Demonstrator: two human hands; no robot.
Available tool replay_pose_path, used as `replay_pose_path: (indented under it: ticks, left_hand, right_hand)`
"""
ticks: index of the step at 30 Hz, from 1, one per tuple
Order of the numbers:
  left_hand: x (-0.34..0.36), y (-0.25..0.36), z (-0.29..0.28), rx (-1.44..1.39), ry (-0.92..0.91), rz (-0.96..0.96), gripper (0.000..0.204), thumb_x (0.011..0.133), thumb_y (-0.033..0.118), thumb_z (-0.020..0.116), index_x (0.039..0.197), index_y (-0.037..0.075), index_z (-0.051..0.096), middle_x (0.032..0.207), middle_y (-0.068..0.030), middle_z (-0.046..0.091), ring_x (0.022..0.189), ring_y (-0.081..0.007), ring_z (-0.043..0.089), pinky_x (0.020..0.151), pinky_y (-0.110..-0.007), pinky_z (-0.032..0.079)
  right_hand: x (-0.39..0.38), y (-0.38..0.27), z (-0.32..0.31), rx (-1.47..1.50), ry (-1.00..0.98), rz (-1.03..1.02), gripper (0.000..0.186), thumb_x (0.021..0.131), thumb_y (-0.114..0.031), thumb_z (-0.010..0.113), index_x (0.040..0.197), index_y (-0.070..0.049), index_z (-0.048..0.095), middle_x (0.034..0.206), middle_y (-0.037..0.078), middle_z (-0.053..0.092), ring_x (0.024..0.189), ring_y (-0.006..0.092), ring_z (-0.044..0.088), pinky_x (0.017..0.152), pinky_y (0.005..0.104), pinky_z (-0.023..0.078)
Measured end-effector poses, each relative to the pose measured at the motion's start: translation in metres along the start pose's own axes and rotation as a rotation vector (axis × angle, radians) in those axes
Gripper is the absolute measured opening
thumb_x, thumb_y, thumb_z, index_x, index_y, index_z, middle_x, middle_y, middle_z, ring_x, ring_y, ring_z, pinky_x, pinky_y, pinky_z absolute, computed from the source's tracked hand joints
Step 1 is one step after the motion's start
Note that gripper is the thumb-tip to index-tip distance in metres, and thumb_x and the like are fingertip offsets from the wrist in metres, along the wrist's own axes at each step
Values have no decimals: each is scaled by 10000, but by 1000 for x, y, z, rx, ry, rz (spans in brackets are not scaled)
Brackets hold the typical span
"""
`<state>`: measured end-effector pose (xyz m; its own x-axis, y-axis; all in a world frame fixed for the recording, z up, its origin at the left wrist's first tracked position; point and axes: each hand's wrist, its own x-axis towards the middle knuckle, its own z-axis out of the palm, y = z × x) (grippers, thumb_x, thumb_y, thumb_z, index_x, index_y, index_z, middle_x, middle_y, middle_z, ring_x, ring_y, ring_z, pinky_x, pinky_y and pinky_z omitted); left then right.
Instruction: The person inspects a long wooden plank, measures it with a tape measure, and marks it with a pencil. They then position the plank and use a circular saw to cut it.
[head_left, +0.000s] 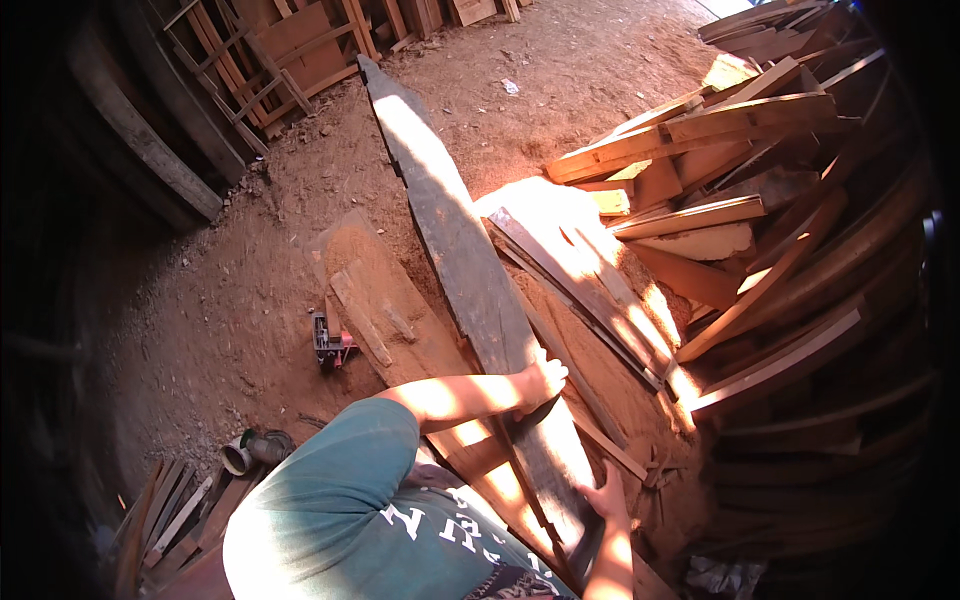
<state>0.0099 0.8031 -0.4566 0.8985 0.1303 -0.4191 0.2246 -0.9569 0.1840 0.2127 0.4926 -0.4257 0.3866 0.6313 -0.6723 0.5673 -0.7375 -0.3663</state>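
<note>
A long, weathered grey plank (465, 270) runs from the far middle down past my body, tilted, with sunlit patches along it. My left hand (543, 382) reaches across the plank, its fingers curled round the right edge. Closer to me, my right hand (606, 497) grips that same edge, thumb on the face and some fingers hidden. The plank lies over a wider board (375, 275) strewn with sawdust and a few offcuts (360, 315). To the left of that board, a small red and grey power tool (330, 342) sits on the ground.
Heaped planks and beams (700, 130) fill the right side. More boards (590, 265) lie just right of the plank. Frames and panels (290, 50) lean at the back left, near large curved timbers (150, 140). Wood strips (175, 515) and a round metal object (240, 455) lie at lower left.
</note>
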Motion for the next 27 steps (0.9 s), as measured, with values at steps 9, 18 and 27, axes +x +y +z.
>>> replay_pose_path:
  ticks: [9, 18, 27]
  left_hand:
    - [4, -14, -6, -66, -33, 66, 953, 527, 481, 993, 1323, 90, 644, 1340, -88, 535, 1289, -290, 494, 1077, -611, 404]
    - [32, -104, -36, -143, -522, 56, 1042, 544, 413, 991, 1434, 111, 540, 1454, -93, 540, 1438, -317, 410, 1207, -661, 247]
    - [-58, -92, -25, -166, -159, 122, 1060, 447, 416, 1003, 1347, 95, 544, 1333, -96, 578, 1353, -315, 479, 1098, -633, 355]
  right_hand:
    - [136, 12, 56, 613, -724, -74, 869, 724, -310, 939, 1433, -9, 536, 1335, 133, 632, 1172, 268, 620, 1033, 414, 509]
    - [10, -119, -10, 272, -334, 96, 812, 700, -357, 951, 1332, 18, 605, 1234, 198, 711, 1109, 321, 697, 964, 417, 555]
    - [-52, -75, 31, -149, 27, -172, 1033, 600, -409, 953, 1445, -41, 485, 1374, 232, 580, 1327, 405, 526, 1131, 509, 413]
